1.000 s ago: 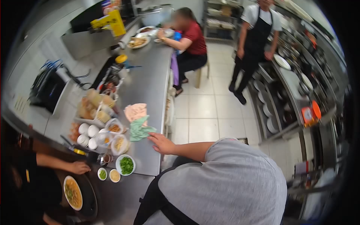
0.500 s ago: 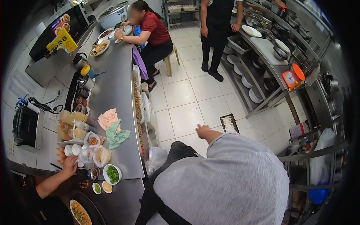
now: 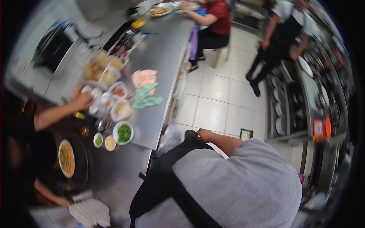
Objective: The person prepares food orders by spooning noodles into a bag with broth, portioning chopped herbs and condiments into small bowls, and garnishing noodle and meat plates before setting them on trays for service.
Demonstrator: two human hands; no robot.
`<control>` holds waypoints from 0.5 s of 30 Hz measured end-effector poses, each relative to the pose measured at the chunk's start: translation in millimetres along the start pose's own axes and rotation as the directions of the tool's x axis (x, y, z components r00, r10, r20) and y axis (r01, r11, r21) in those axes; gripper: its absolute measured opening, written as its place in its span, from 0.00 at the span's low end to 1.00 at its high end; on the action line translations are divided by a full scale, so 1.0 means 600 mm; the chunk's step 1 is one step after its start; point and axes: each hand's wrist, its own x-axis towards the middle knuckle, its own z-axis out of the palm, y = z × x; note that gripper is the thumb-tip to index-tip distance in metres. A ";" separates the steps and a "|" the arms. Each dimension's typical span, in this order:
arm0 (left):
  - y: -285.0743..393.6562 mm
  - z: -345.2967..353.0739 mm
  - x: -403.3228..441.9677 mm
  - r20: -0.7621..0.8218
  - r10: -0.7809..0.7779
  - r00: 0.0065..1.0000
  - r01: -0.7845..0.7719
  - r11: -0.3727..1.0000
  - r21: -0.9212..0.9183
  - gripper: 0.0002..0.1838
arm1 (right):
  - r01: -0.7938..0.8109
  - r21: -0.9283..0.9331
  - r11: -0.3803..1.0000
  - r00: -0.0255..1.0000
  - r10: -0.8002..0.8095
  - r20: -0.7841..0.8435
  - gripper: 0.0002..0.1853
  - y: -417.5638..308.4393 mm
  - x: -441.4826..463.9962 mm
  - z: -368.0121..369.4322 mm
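My right hand (image 3: 205, 135) hangs in front of my body, beside the black apron (image 3: 161, 186). Its fingers look loosely curled but are blurred, and no held thing shows. My left hand is out of view. On the steel counter (image 3: 161, 57) to the left stands a white bowl of chopped greens (image 3: 124, 133), with a small cup of greens (image 3: 98, 140) and a cup of pale minced food (image 3: 110, 143) beside it. An oval dish of orange-brown food (image 3: 66, 159) sits nearby. Several food bags (image 3: 121, 109) lie behind the bowl.
A co-worker's hand (image 3: 82, 100) reaches over the white cups; their other hand touches white dishes (image 3: 89, 212). Green and pink cloths (image 3: 147, 95) lie on the counter. A seated person (image 3: 216, 22) and a standing person (image 3: 283, 34) are farther off. Tiled floor (image 3: 213, 98) lies between counters.
My view has swung, so the counter shifts right and more of its near end shows. My right hand has drawn in closer to the apron. The co-worker's second hand has come into view.
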 end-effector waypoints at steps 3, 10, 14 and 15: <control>0.069 -0.040 0.005 0.135 0.075 0.988 -0.072 0.997 -0.027 0.29 | 0.204 0.050 0.978 0.979 -0.203 -0.030 0.15 -0.084 0.004 -0.054; 0.266 -0.049 -0.146 0.669 0.155 0.727 0.202 0.882 -0.425 0.24 | 0.441 0.347 0.828 0.889 -0.347 -0.299 0.10 -0.236 0.018 -0.153; 0.383 -0.034 -0.205 0.887 0.136 0.442 0.620 0.668 -0.412 0.16 | 0.647 0.326 0.689 0.732 -0.442 -0.519 0.08 -0.284 0.086 -0.240; 0.402 -0.026 -0.224 0.915 0.122 0.384 0.703 0.604 -0.376 0.13 | 0.652 0.353 0.671 0.728 -0.424 -0.538 0.08 -0.292 0.111 -0.263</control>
